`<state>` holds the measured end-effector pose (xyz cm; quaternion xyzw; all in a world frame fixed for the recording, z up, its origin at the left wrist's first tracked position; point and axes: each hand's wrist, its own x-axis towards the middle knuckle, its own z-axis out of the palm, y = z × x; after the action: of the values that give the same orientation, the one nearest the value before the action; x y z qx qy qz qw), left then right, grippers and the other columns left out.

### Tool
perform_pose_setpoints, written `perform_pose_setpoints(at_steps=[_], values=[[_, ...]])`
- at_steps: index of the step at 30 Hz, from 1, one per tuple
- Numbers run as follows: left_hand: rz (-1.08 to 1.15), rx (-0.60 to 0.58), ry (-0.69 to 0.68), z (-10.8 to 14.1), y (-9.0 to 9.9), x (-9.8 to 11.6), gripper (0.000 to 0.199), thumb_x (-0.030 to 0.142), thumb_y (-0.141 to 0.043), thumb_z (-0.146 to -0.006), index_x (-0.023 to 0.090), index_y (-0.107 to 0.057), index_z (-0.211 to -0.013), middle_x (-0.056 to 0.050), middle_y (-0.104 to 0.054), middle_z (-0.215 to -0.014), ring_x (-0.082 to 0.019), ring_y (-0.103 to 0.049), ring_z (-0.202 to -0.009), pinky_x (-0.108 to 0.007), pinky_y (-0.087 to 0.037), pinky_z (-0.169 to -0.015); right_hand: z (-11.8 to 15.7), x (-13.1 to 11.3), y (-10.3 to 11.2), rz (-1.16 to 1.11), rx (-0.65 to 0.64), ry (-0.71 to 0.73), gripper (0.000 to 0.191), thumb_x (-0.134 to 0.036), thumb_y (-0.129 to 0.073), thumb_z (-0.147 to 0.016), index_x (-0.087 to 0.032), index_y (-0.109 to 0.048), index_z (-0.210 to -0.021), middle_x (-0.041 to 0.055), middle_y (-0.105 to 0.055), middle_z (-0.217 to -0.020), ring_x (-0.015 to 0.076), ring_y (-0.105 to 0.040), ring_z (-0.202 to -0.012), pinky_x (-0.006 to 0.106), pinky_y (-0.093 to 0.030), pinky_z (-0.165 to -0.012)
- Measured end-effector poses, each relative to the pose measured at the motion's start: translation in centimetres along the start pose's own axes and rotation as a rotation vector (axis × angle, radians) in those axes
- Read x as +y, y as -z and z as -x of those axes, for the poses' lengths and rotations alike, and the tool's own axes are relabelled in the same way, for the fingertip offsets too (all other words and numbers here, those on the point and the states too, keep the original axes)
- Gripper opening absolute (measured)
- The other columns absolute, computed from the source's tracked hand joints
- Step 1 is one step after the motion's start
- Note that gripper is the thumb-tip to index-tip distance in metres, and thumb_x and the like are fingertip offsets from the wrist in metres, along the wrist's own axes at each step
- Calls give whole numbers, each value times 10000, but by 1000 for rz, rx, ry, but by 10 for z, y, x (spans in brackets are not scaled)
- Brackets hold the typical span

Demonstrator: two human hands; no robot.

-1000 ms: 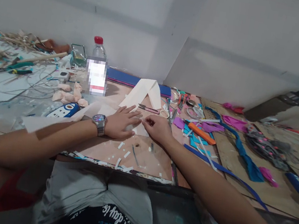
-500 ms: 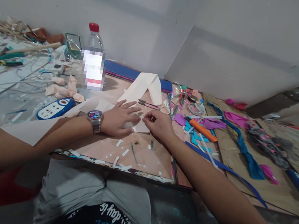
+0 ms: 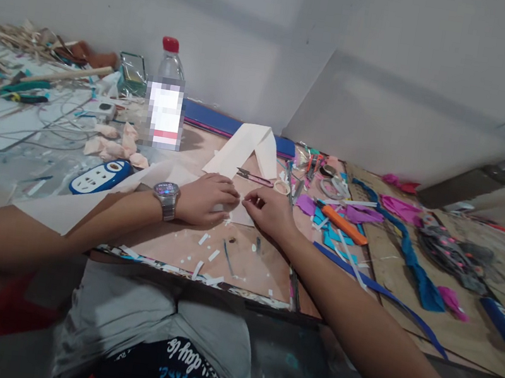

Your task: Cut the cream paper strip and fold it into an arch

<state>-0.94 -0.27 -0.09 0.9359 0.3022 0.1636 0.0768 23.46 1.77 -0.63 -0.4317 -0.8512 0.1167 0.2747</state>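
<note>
A long strip of pale paper [image 3: 234, 148] is folded into a peak on the table, and its lower part runs under both hands. My left hand [image 3: 205, 199], with a watch on the wrist, lies palm down on the paper, its fingers lying flat towards the right. My right hand [image 3: 270, 211] rests on the paper's right side, thumb and index finger pinched together; what is between the tips is too small to make out. Pink-handled thread snips [image 3: 255, 178] lie just beyond the hands, beside a tape roll [image 3: 281, 187].
A bottle with a red cap [image 3: 170, 45] stands at the back left. Nearer is a blue-and-white power strip [image 3: 99, 177]. On the right lie an orange cutter [image 3: 345, 224], a blue strip [image 3: 380, 288] and coloured scraps. Paper bits [image 3: 197, 268] litter the front edge.
The view has shifted slightly, moving the back-left objects rightwards in the picture. My left hand's fingers have drawn closer together. My right hand keeps its pinch near the same spot.
</note>
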Motion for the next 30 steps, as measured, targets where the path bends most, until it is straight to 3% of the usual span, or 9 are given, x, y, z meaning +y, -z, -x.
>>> perform_pose_setpoints(at_steps=[6, 19, 25, 30], values=[[6, -47, 60, 3, -5, 0, 522, 411, -536, -956, 220, -594, -1439, -87, -560, -1552, -397, -392, -1491, -622, -312, -1198, 1, -3, 5, -25, -23, 43, 94, -262, -700, -900, -189, -759, -902, 39, -739, -813, 170, -642, -694, 284, -471, -694], [22, -91, 30, 4, 5, -4, 507, 386, -581, -895, 275, -617, -1389, -64, -555, -1553, -437, -322, -1525, -659, -261, -1195, 1, -1, 12, -30, -111, 85, 130, -215, -689, -895, -192, -809, -940, 69, -781, -878, 192, -681, -766, 309, -492, -749], [4, -55, -9, 4, 7, -3, 477, 373, -597, -879, 274, -638, -1344, -70, -604, -1475, -415, -373, -1478, -608, -271, -1195, 3, -1, 9, -216, -75, -145, 159, -305, -702, -864, -176, -794, -880, 42, -766, -787, 165, -637, -661, 277, -460, -622], [32, -1, 43, 1, 12, 0, 362, 463, -569, -941, 226, -705, -1179, -109, -687, -1231, -321, -544, -1218, -509, -380, -1104, 4, -2, 8, -388, -103, -268, 204, -348, -715, -828, -159, -779, -872, 38, -741, -728, 153, -600, -587, 264, -437, -550]])
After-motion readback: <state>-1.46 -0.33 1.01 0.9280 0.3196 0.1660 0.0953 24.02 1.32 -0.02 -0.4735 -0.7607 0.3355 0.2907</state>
